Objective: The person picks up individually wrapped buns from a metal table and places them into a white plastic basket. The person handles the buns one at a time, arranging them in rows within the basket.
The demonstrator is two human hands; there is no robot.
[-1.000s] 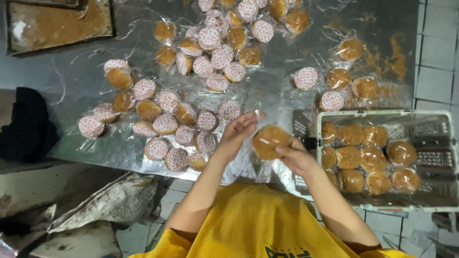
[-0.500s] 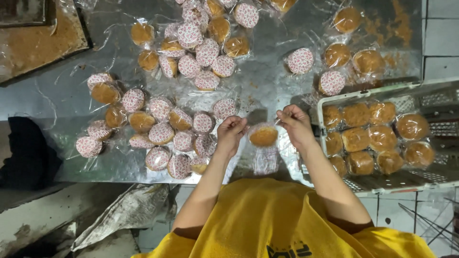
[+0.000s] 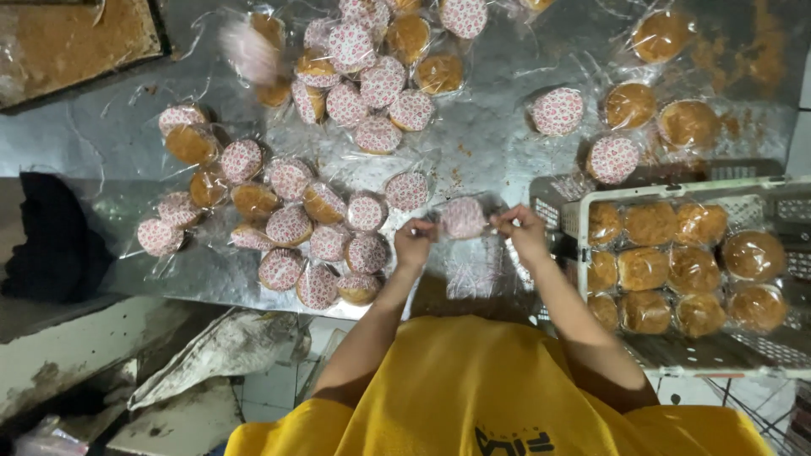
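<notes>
The foil-covered steel counter [image 3: 490,143] carries many wrapped cakes beside a white plastic crate [image 3: 676,190] of bare brown ones. Your left hand [image 3: 414,243] and right hand [image 3: 522,232] each pinch an end of the clear wrapper around one round, pink-patterned cake [image 3: 465,217], held just above the counter's near edge. It likely handles light, soft and crushable, so grip the film ends only.

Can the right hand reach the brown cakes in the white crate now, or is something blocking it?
Probably not at once: the right hand and left hand both pinch the wrapped cake. Otherwise the way looks free; the white crate lies open beside it.
</notes>
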